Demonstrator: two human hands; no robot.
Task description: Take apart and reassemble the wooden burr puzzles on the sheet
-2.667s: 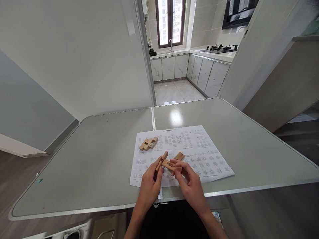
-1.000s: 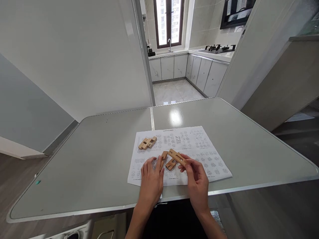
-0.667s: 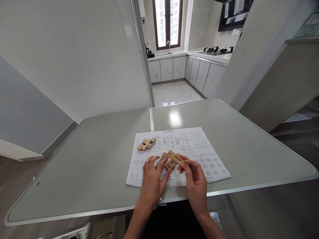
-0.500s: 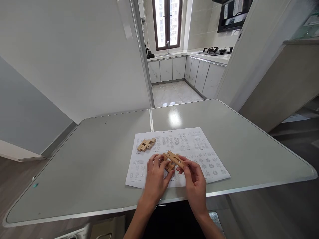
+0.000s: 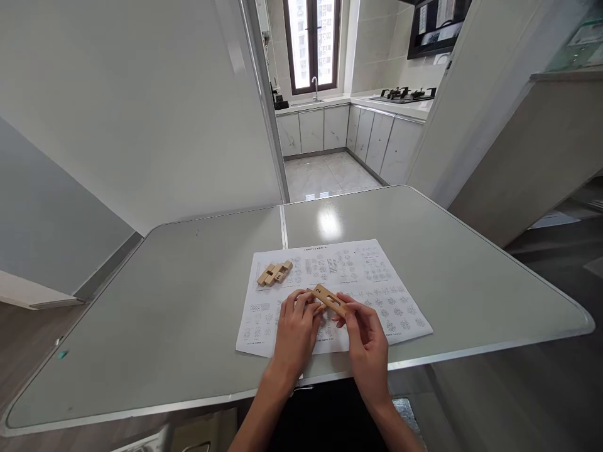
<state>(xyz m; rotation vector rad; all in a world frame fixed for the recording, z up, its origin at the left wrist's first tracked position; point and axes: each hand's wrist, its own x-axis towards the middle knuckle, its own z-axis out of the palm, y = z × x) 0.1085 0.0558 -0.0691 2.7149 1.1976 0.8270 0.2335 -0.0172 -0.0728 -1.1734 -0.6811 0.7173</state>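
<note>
My right hand [image 5: 367,333] pinches one end of a slotted wooden puzzle piece [image 5: 324,293] marked with a 2. This piece slants up to the left over the printed sheet. Close beside it, my left hand [image 5: 296,323] has its fingers closed around another wooden puzzle piece, mostly hidden behind the fingers and the slotted piece. Whether the two pieces are joined, I cannot tell. On the sheet's upper left lie several more wooden puzzle pieces [image 5: 274,274], side by side, one bearing a number.
Under the hands is a white instruction sheet [image 5: 405,320] printed with small diagrams. It rests on a grey-green table [image 5: 188,301] with a pale metal edge. A small teal bit [image 5: 63,355] lies near the left edge. Beyond stands a kitchen with a faucet [image 5: 315,88] and stove [image 5: 407,94].
The piece in my left hand has turned so that less of it shows, and the left thumb has drawn in. The slotted piece stays nearly in place. The whole view has shifted slightly.
</note>
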